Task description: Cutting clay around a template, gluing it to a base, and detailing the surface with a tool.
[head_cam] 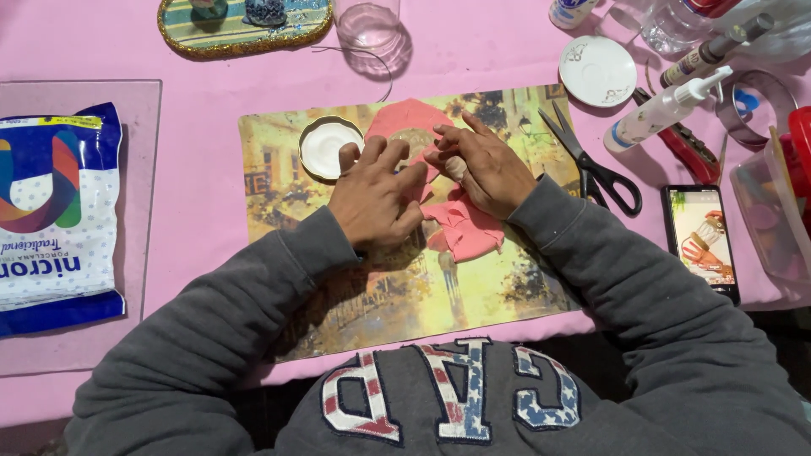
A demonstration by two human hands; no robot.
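Pink-clothed surface [211, 194] carries a picture placemat [507, 287]. Pink modelling clay sheet [460, 228] lies at placemat centre. Left hand [372, 198] rests flat, fingers spread, pinning the clay; right hand [481, 169] curls, pinching a fold. Even, light pressure would avoid tearing. Scissors [591, 165] lie right of placemat.

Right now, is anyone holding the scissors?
No, the scissors lie alone on the mat's edge, while both hands press the pink clay.
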